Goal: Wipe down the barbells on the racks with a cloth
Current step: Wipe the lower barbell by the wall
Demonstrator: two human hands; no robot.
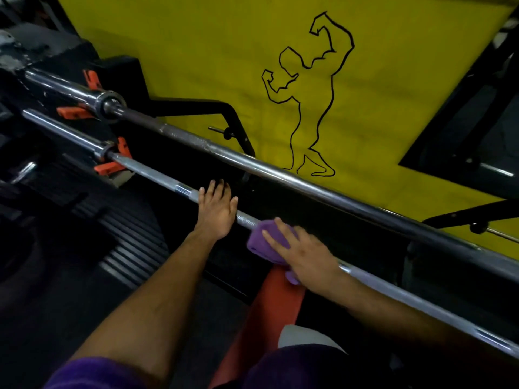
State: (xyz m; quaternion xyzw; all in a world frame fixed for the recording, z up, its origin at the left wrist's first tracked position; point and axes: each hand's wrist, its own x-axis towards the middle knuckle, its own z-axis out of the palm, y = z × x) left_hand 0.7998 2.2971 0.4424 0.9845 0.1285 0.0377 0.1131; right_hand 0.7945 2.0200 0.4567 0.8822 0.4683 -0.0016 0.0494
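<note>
The purple cloth (271, 240) is pressed onto the near barbell (157, 173) by the right hand (302, 252), fingers spread nearly flat over it, while the bar just beside is steadied by the left hand (216, 210), fingers extended across it.

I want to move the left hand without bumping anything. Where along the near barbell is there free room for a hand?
The near barbell is bare between the orange clip and the left hand. A shorter bare stretch lies between that hand and the purple cloth under the right hand. It is crowded at the clip, and the far barbell runs close behind.
</note>
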